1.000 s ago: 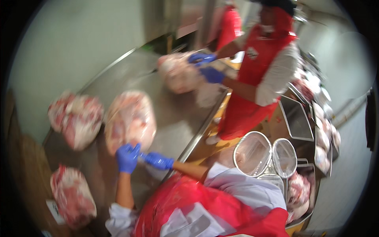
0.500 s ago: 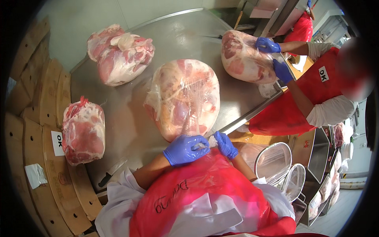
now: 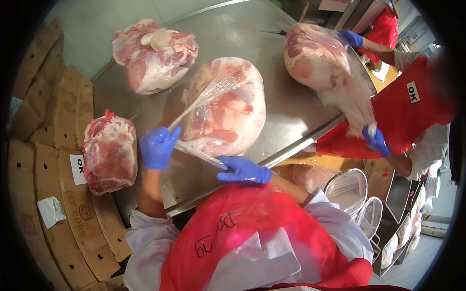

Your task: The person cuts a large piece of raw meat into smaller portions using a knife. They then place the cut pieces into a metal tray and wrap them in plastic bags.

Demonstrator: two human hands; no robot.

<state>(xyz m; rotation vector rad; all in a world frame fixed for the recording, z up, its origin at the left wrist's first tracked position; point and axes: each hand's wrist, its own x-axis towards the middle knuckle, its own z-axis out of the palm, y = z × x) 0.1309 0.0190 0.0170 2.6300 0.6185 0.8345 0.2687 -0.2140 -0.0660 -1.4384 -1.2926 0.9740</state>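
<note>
My left hand [image 3: 159,148], in a blue glove, is closed on clear plastic film [image 3: 199,99], which stretches from a large pale piece of meat [image 3: 230,104]. My right hand [image 3: 242,170], also gloved, grips a twisted strand of that film below the piece. Two other raw cuts lie on the steel table [image 3: 281,126]: a lumpy one [image 3: 155,58] at the back left and a redder one [image 3: 109,155] beside my left hand.
Cardboard [image 3: 63,203] lines the left side. At the right, a co-worker in a red apron [image 3: 393,111] holds film on another piece [image 3: 315,58] with blue-gloved hands. Wire-rimmed containers [image 3: 347,191] and metal tubs [image 3: 393,203] with meat stand below. Another person [image 3: 381,34] is behind.
My left hand has moved left and up, stretching the film diagonally; my right hand has shifted left. The co-worker's lower hand has pulled film down and to the right.
</note>
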